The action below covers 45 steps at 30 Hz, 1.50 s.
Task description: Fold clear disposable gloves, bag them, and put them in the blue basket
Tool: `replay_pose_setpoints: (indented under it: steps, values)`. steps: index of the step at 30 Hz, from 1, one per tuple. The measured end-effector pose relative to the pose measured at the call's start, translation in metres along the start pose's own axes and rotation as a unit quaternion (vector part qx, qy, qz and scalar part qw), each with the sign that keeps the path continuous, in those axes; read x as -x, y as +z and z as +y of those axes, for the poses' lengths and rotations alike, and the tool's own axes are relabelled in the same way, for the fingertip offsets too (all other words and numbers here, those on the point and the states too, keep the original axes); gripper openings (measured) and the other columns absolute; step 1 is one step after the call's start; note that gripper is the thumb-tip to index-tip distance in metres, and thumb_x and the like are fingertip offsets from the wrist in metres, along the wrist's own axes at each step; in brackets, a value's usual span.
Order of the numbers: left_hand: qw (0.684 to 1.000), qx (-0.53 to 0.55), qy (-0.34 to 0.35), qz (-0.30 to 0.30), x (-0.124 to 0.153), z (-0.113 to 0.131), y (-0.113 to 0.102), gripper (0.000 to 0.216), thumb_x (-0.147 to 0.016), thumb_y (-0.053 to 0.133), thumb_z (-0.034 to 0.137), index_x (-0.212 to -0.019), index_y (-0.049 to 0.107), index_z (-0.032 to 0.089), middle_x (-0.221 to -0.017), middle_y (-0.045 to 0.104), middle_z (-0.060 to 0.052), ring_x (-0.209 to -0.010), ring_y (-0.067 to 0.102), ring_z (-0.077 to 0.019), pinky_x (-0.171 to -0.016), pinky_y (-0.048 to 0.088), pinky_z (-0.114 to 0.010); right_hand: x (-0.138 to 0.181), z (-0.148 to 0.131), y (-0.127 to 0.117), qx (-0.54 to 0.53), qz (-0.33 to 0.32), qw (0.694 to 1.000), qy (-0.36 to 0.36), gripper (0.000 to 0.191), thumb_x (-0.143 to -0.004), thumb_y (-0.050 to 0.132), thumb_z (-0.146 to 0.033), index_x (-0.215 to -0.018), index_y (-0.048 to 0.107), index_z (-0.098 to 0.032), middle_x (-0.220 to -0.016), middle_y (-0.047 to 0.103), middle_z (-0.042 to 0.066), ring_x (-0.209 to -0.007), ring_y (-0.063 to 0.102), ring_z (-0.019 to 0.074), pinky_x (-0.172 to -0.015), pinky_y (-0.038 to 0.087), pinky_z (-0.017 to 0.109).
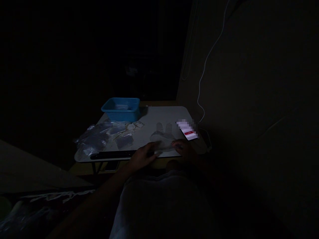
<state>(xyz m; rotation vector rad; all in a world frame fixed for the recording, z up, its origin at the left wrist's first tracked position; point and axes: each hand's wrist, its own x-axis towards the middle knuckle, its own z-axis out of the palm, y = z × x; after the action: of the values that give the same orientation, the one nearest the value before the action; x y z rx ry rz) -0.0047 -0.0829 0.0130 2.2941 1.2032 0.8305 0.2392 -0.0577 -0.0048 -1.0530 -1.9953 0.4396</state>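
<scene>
In dim light, a thin, see-through plastic piece (pixel 163 137) with two rounded ends lies at the near part of the white table (pixel 159 113). My left hand (pixel 144 155) is at its left edge, fingers curved and thumb lower down, seeming to grip it. On the opposite side, the bent fingers of my right hand (pixel 183 147) meet its right edge. Shadow hides the exact contact of both hands. Left of them lie small flat clear packets (pixel 124 141) and a heap of crumpled clear plastic (pixel 93 139).
A blue basin (pixel 123 114) with something pale inside stands at the back left. A lit phone (pixel 188 131) lies on the right, near a white cable (pixel 205 63) hanging along the wall. A dark, narrow bar (pixel 112 154) runs along the table's front edge.
</scene>
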Motion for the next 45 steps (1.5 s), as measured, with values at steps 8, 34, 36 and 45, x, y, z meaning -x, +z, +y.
replay_pose_setpoints:
  steps: [8,34,36,45]
  values:
    - [0.987,-0.124,0.069,-0.079,-0.018,-0.015,-0.006,0.065,-0.069,0.061,0.043,-0.126,0.041,0.019,-0.127,0.050,-0.012,-0.118,0.044,-0.0253,-0.101,0.029,-0.046,0.001,0.012,-0.006,-0.064,-0.053,0.996,0.040,0.014,-0.078,0.049,-0.026,-0.077,0.062,-0.020,-0.088,0.069,0.006,-0.084,0.064,0.0183,-0.073,0.052,0.034]
    - [0.985,-0.058,0.143,-0.073,-0.013,-0.024,-0.011,0.027,-0.085,0.041,0.025,-0.102,0.062,0.022,-0.109,0.064,-0.004,-0.106,0.054,-0.0173,-0.097,0.035,-0.040,-0.009,0.001,-0.022,-0.036,-0.176,0.981,0.068,0.025,-0.081,0.047,-0.037,-0.083,0.065,-0.019,-0.087,0.068,0.007,-0.083,0.062,0.0189,-0.074,0.049,0.032]
    - [0.987,-0.041,0.140,-0.066,-0.014,-0.024,-0.013,0.028,-0.086,0.039,0.026,-0.101,0.062,0.022,-0.107,0.065,-0.005,-0.104,0.056,-0.0172,-0.096,0.036,-0.040,-0.013,-0.001,-0.024,-0.017,-0.187,0.979,0.082,0.023,-0.081,0.048,-0.034,-0.082,0.065,-0.019,-0.086,0.068,0.006,-0.080,0.062,0.0185,-0.070,0.049,0.030]
    - [0.989,-0.075,0.070,-0.104,-0.029,-0.026,-0.008,0.035,-0.072,0.055,0.028,-0.106,0.054,0.020,-0.123,0.053,-0.010,-0.118,0.044,-0.0238,-0.098,0.030,-0.046,-0.020,-0.008,-0.024,-0.021,-0.193,0.977,0.083,0.026,-0.081,0.046,-0.036,-0.081,0.065,-0.017,-0.086,0.068,0.009,-0.081,0.063,0.0213,-0.071,0.050,0.034]
